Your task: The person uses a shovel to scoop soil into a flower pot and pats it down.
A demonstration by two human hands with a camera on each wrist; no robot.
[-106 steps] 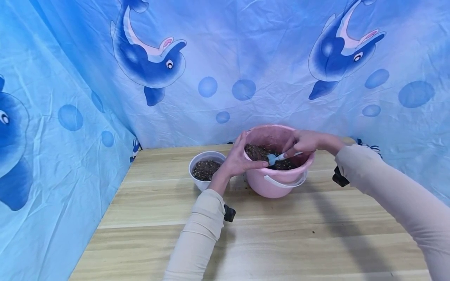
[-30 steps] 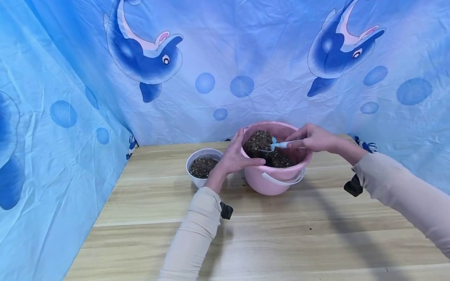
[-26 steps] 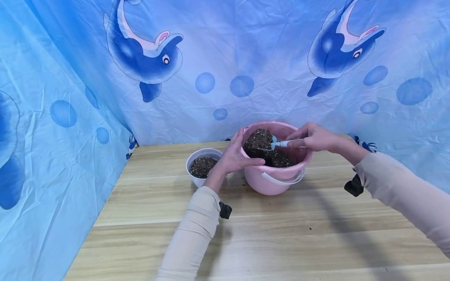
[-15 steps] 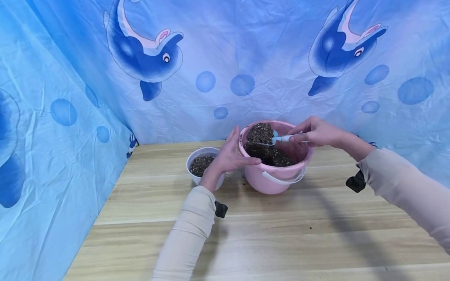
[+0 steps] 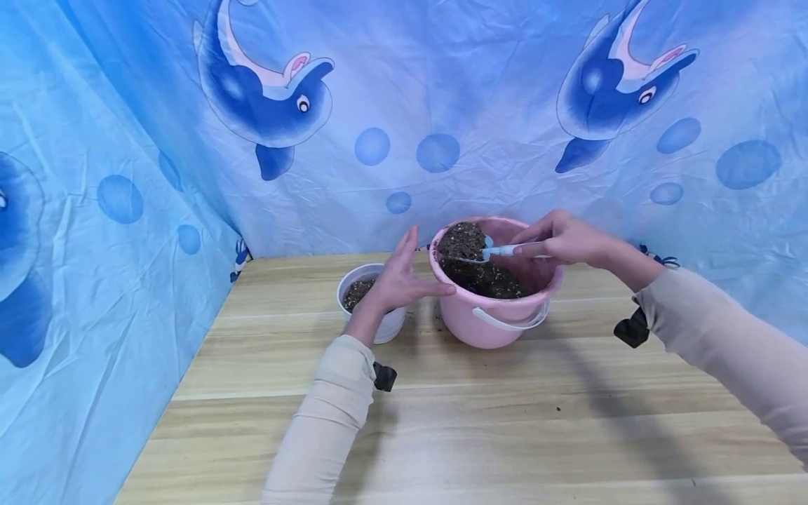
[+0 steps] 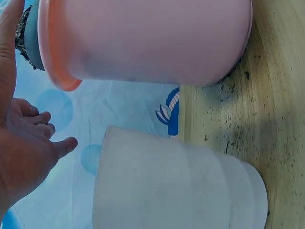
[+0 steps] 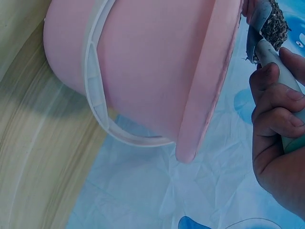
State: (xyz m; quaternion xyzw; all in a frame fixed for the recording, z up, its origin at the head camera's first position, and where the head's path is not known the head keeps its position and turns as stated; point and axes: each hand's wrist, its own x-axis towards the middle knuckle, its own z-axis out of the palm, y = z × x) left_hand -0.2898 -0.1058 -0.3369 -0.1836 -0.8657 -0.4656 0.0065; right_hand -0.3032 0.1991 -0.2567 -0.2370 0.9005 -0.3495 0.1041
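Observation:
My right hand (image 5: 571, 242) grips the pale handle of a small garden trowel (image 5: 503, 250), fingers curled round it in the right wrist view. A heap of dark potting soil (image 5: 463, 240) sits on the blade, at the left side of the pink bucket's mouth. The bucket (image 5: 467, 324) stands on the table with more soil inside. My left hand (image 5: 399, 280) hovers with fingers extended between bucket and pot, its thumb tip overlapping the bucket's rim in the head view. Below it stands a white plastic pot (image 6: 157, 181), partly filled with soil and partly hidden by the hand.
A white carrying handle (image 5: 510, 324) hangs down the front of the bucket. Soil crumbs (image 6: 228, 90) lie on the wooden table (image 5: 480, 435) near the two containers. A blue dolphin-print cloth (image 5: 391, 84) hangs behind and at the left.
The trowel has come up from the soil in the bucket, now heaped. My left hand has left the bucket's rim and moved left over the pot.

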